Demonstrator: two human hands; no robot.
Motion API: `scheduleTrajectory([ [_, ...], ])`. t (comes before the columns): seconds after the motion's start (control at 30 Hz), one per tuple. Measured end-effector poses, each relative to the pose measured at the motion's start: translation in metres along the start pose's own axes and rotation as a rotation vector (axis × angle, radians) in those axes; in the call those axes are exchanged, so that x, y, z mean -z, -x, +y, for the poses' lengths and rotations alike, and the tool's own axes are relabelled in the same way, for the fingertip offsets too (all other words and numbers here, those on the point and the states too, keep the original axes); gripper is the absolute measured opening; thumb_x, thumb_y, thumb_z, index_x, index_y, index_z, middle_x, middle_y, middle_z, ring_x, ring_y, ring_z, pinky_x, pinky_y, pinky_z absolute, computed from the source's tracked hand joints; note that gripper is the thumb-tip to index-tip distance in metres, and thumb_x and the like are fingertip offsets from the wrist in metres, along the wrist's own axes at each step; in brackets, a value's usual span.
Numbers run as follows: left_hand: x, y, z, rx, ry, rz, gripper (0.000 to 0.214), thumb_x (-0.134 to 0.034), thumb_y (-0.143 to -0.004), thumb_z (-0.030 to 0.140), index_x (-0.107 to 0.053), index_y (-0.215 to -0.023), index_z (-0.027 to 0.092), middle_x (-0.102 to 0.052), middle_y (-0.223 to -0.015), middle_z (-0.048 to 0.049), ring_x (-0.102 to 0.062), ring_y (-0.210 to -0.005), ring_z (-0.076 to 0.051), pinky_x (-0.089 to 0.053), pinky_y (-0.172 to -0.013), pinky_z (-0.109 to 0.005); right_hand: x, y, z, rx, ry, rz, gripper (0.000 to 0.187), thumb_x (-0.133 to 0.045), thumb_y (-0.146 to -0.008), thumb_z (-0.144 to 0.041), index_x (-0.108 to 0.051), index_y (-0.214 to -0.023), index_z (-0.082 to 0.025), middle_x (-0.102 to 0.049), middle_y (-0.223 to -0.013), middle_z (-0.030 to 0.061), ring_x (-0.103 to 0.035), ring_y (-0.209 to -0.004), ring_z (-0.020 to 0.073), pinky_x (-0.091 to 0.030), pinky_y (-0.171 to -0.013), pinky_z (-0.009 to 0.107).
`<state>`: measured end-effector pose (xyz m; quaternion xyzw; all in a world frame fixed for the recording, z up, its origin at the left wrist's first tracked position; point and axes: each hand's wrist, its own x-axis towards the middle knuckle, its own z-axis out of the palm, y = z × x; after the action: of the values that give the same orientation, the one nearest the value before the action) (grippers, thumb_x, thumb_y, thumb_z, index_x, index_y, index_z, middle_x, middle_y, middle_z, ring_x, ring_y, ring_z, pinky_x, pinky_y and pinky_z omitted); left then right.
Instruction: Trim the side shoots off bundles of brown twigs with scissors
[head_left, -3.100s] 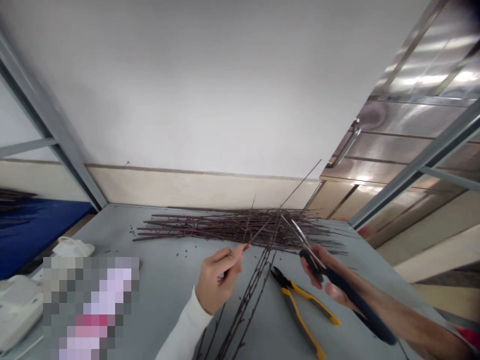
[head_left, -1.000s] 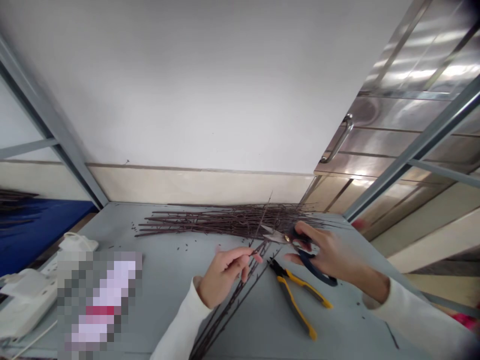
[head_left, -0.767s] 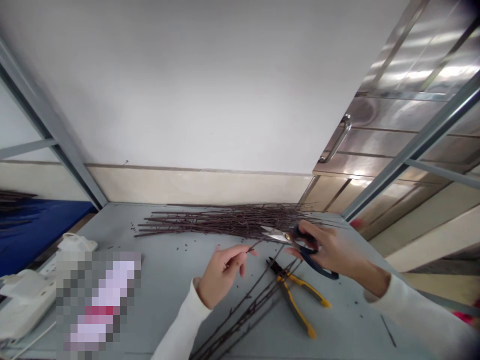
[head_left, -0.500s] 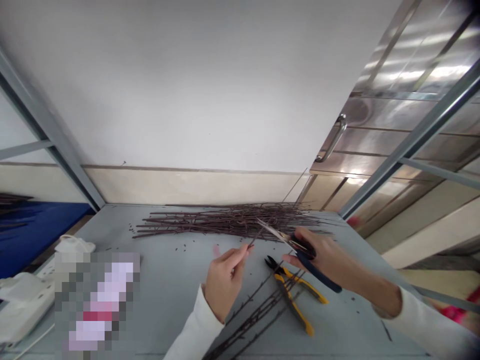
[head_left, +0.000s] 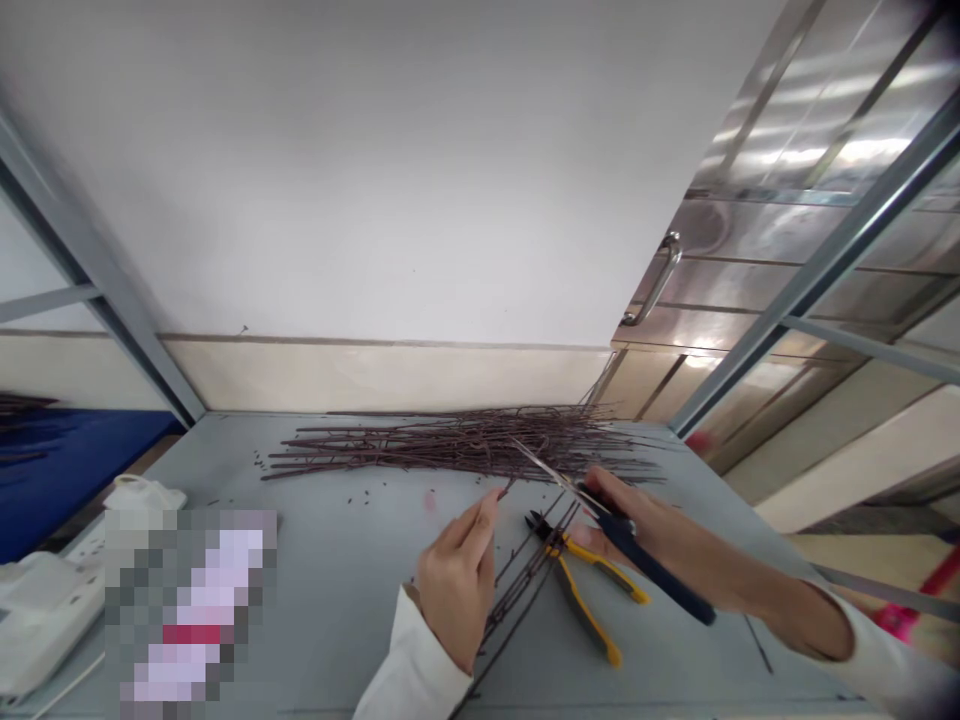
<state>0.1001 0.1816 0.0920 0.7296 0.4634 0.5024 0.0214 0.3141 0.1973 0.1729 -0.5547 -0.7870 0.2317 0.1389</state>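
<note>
Where the left hand (head_left: 456, 582) is raised over mid-table: a twig (head_left: 509, 487) is pinched between thumb and fingertips, its short end exposed.
Right hand (head_left: 626, 515): scissors (head_left: 660, 577) are gripped by their dark handles; blades are directed across the twig bundle (head_left: 420, 447), seen nearly edge-on.
Bundle position: spread lengthwise along the back of the grey table (head_left: 330, 600).
Loose twigs (head_left: 517, 596): slanted between the hands, seen across the yellow-handled pliers (head_left: 584, 610); whether their upper ends are held cannot be told.
Pliers: positioned on the table, handles parted.
</note>
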Motion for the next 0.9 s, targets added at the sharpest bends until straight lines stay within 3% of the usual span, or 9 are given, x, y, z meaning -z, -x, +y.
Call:
scheduleTrajectory([
  [0.23, -0.002, 0.000, -0.002, 0.002, -0.014, 0.067, 0.036, -0.045, -0.086, 0.007, -0.061, -0.114, 0.021, -0.073, -0.100, -0.0048, -0.071, -0.083, -0.016, -0.056, -0.081, -0.025, -0.002, 0.003, 0.012, 0.001, -0.005, -0.003, 0.022, -0.048, -0.084, -0.044, -0.044, -0.090, -0.024, -0.058, -0.077, 0.0003, -0.055, -0.069, 0.0176, -0.043, -0.060, 0.028],
  [0.6, 0.000, 0.002, -0.002, -0.066, -0.101, 0.019, 0.043, -0.044, -0.086, 0.007, -0.054, -0.124, 0.023, -0.072, -0.103, -0.0048, -0.071, -0.080, -0.017, -0.058, -0.073, -0.025, -0.003, -0.004, -0.008, -0.020, 0.006, -0.009, 0.028, -0.050, -0.082, -0.051, -0.042, -0.077, -0.024, -0.055, -0.069, -0.0022, -0.052, -0.060, 0.0157, -0.038, -0.052, 0.026],
  [0.9, -0.002, 0.005, -0.004, -0.058, -0.114, 0.021, 0.045, -0.043, -0.085, 0.004, -0.054, -0.123, 0.023, -0.072, -0.104, -0.0043, -0.071, -0.081, -0.018, -0.059, -0.072, -0.025, -0.016, -0.010, -0.009, -0.067, 0.107, 0.134, 0.036, -0.049, -0.080, -0.051, -0.031, -0.063, -0.025, -0.047, -0.054, -0.0040, -0.044, -0.050, 0.0144, -0.030, -0.049, 0.026],
])
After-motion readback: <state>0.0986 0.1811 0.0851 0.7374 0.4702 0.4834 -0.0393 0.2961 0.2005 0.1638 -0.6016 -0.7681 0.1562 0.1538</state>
